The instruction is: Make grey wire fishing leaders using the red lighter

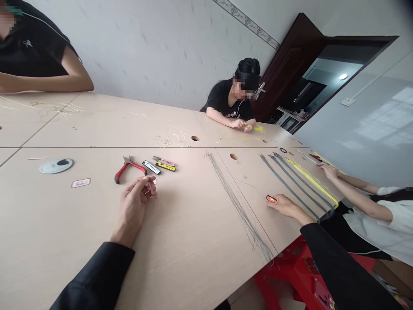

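Centrally, I am viewing a pale desk (pixel 180 206) across which both hands are reaching. The left hand (pixel 138 196) is hovering or resting just below the red-handled pliers (pixel 129 165); its fingers are curling narrowly, the thumb lying near the forefinger, and I am not managing to tell whether they are pinching anything. The right hand (pixel 284 204), near the slanting lower-right edge, is gripping a small red-and-black object (pixel 271 198) between thumb and fingers.

Between the hands, loose grey threads (pixel 237 202) are running from the long seam towards that edge. Beyond the right hand, grey cords (pixel 290 183) and yellow cords (pixel 311 178) are lying side by side, their ends reaching the same edge. Right of the pliers, a white-and-black case (pixel 151 167) and a yellow-labelled tool (pixel 165 165) are lying close together. Towards the left edge, a round lid (pixel 56 165) and a red-bordered label (pixel 81 183) are lying flat.

Across the desk, a seated person (pixel 229 99) is fingering yellow thread (pixel 247 124); at upper left, another person's forearm (pixel 48 82) is resting on the far edge.
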A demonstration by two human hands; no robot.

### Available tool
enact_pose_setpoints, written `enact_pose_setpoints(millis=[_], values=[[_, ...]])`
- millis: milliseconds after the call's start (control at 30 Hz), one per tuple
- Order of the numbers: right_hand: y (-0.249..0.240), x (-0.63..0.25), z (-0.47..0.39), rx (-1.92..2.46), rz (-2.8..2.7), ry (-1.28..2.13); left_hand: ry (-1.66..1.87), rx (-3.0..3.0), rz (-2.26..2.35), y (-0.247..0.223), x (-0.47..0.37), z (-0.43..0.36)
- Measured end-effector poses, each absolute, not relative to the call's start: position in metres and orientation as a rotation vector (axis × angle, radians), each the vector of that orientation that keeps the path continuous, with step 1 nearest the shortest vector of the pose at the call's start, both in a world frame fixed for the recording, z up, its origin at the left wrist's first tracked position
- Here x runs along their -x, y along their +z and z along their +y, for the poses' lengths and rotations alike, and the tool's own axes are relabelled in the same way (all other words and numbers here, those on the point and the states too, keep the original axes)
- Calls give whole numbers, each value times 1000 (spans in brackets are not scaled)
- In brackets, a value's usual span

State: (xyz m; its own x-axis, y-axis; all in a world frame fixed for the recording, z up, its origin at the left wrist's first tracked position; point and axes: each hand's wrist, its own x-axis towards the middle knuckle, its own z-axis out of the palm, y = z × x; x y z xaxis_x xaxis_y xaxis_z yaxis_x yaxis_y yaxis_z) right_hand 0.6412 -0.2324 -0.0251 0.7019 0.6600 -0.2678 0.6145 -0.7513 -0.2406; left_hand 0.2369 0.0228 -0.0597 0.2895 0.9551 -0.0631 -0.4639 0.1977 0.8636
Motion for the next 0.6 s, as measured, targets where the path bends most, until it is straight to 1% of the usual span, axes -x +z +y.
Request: enact_pose_setpoints(millis=[100,333,433,600], values=[[-14,-629,-235,2645,-1029,646,1121,-854,708,-60,-237,24],[21,-583,-260,2250,-719,952,1115,-860,708,-58,-236,22],[20,-569,-277,2236,-666,1056,1113,-858,703,-57,-237,21],[3,-557,-300,2260,-671,1174,1110,-851,683,-58,-235,18]])
